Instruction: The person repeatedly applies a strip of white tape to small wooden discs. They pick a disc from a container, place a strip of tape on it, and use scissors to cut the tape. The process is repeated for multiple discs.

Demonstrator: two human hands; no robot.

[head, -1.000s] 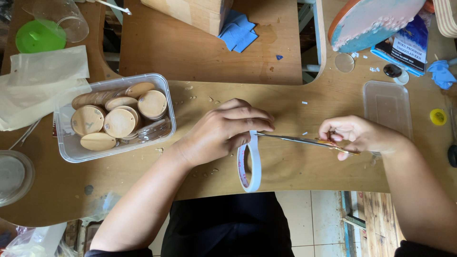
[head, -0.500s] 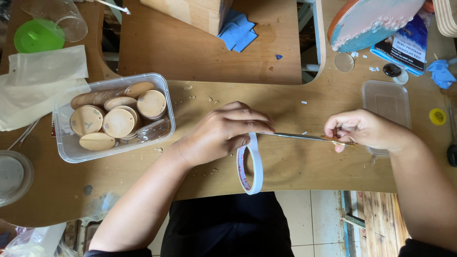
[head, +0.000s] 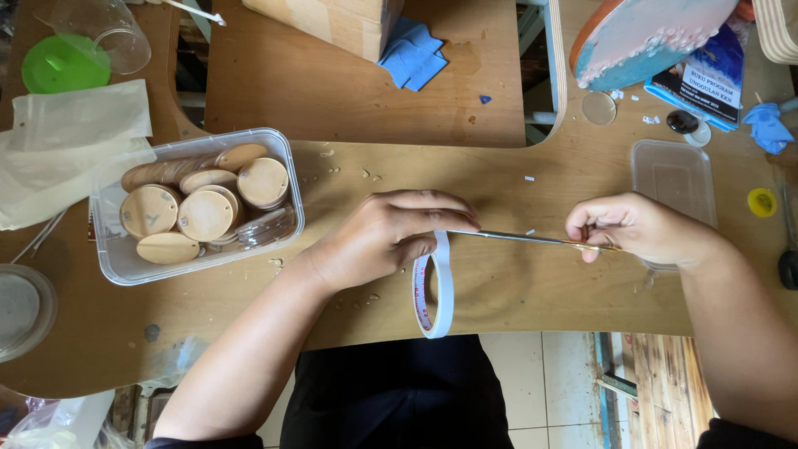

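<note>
My left hand (head: 384, 237) holds a white roll of tape (head: 435, 287) that stands on edge near the front rim of the wooden table (head: 532, 283). A thin strip of tape (head: 515, 239) runs from the roll to my right hand (head: 636, 226), which pinches its free end between thumb and fingers. The strip is stretched tight and level just above the tabletop. Left of my left hand stands a clear plastic box (head: 281, 179) filled with several round wooden discs (head: 204, 214).
An empty clear lid or tray (head: 673, 170) lies behind my right hand. A plastic bag (head: 66, 150), a green lid (head: 62, 65) and a clear cup (head: 116, 33) are at the far left. Blue cloth (head: 416, 54), a round painted board (head: 657, 33) and a yellow cap (head: 761, 202) sit at the back.
My right hand has pulled the tape end a little further right and slightly up, lengthening the strip. My left hand and the roll have stayed in place.
</note>
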